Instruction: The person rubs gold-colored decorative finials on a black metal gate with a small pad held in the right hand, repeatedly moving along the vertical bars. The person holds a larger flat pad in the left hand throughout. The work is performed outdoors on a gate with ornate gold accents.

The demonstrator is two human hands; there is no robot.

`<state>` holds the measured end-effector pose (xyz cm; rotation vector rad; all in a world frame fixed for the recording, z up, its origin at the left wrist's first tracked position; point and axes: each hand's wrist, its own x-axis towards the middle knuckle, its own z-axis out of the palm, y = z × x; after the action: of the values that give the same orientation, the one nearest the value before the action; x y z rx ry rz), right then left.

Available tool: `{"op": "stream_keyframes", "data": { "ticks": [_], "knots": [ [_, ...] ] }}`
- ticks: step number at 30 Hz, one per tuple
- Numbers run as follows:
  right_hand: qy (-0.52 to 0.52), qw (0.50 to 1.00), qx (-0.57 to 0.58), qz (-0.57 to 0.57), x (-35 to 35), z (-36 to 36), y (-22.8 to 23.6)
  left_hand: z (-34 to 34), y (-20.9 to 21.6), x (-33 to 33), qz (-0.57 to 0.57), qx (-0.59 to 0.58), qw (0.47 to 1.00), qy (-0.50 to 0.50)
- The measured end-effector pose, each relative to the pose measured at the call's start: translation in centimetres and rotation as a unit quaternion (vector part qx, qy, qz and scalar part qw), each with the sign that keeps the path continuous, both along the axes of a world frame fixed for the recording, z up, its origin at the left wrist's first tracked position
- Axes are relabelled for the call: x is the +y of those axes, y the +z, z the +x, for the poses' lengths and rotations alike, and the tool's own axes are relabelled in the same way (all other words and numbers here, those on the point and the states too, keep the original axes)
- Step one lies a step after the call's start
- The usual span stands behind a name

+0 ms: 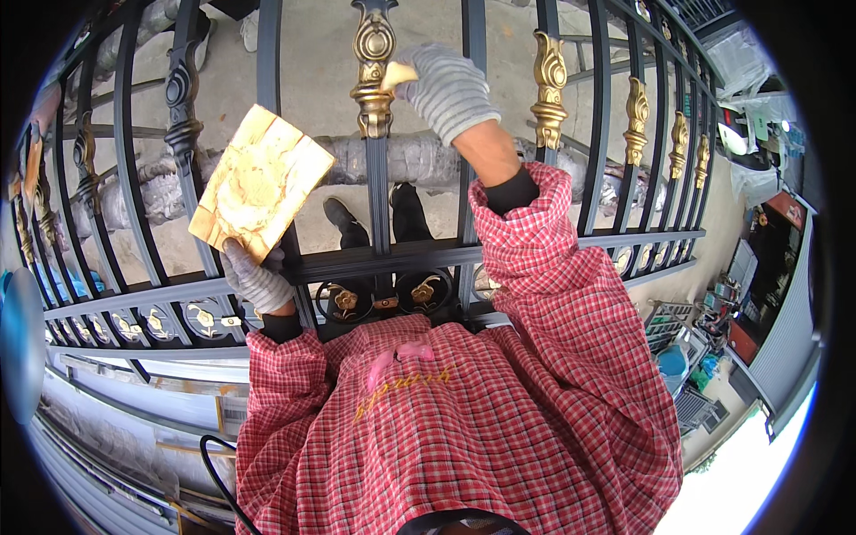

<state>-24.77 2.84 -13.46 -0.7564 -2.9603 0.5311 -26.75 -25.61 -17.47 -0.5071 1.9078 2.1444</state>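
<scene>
My left hand [257,278], in a grey striped glove, grips the lower edge of a square, pale board [263,178] smeared with gold paint. Up at the middle bar, my gloved right hand [452,89] pinches a small yellowish piece of sponge [400,77]. The sponge is against or very close to the right side of a scrolled ornament [373,107] on that bar, which is gold over much of its surface. To the right stands another gold ornament [549,85]; the ornament [183,89] to the left is dark.
Dark metal fence bars run across the view, joined by a lower rail [383,259] with gold flowers in rings. Wrapped bundles [419,160] lie on the concrete beyond. A blue bucket [673,361] and clutter stand at right. Long stacked profiles [98,437] lie lower left.
</scene>
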Motion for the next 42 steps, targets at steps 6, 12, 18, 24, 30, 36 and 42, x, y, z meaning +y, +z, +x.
{"op": "stream_keyframes", "data": {
  "ticks": [6,12,18,24,30,36,42],
  "knots": [
    [0.136,0.951,-0.231,0.154,-4.6,-3.0,-1.2,-2.7,-0.2,-1.1,-0.055,0.035,0.997,0.051],
    [0.052,0.961,-0.218,0.163,-0.1,-0.3,3.0,-4.2,-0.8,-3.9,-0.027,0.058,0.994,0.083],
    [0.043,0.989,0.069,0.122,0.1,-1.3,-0.1,-5.0,-1.6,-2.9,-0.055,0.031,0.995,0.071],
    [-0.055,0.992,-0.057,0.096,2.2,-1.6,0.3,-4.3,-1.1,-0.4,0.021,-0.024,0.999,0.039],
    [-0.031,0.993,-0.069,0.090,2.3,-3.6,-1.6,-2.9,-2.0,2.9,0.056,-0.033,0.997,-0.030],
    [-0.033,0.996,0.039,0.075,2.9,-4.9,0.1,-2.2,-2.2,4.8,0.007,0.000,0.999,0.031],
    [-0.043,0.991,-0.091,0.093,4.4,-7.6,-1.7,-2.0,-1.9,5.3,0.000,0.031,1.000,0.003]
  ]
}}
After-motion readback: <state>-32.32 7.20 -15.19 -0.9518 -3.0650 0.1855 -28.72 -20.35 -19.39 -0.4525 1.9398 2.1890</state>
